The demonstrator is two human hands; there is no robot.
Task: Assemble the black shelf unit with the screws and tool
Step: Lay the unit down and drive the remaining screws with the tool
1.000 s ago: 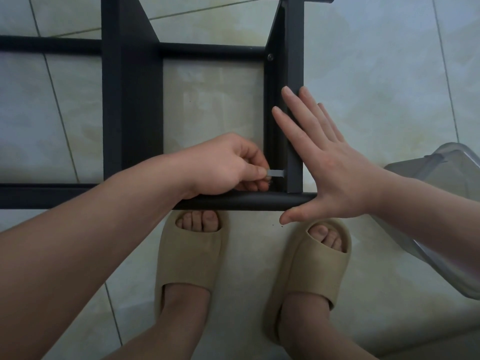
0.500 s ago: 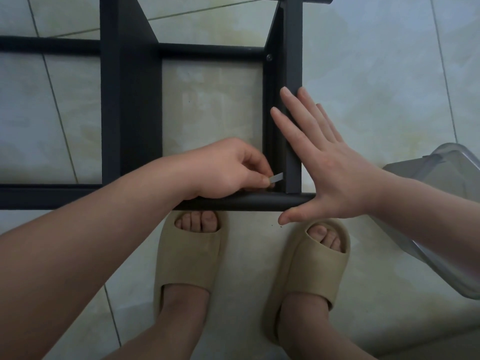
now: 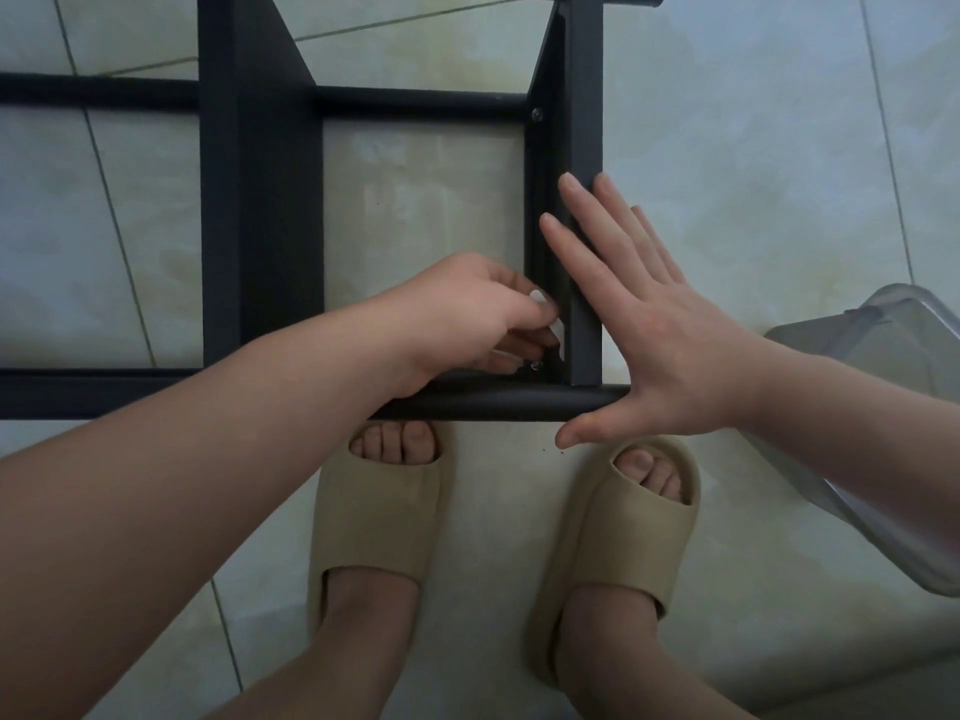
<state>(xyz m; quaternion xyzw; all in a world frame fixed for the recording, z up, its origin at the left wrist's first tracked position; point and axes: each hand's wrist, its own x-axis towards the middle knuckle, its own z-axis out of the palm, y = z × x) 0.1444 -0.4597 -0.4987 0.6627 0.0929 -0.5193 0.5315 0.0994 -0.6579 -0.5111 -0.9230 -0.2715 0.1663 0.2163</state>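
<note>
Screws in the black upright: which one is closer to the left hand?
The lower screw, right by the left hand, above the near tube; the upper screw sits far up.

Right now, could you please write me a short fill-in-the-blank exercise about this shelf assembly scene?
1. The left hand pinches the silvery tool while the right hand lies ____ against the black shelf unit.
2. On the upright's inner face, ____ screw heads show.
3. The clear container stands on the person's ____ side.
Missing words: flat; two; right.
</note>
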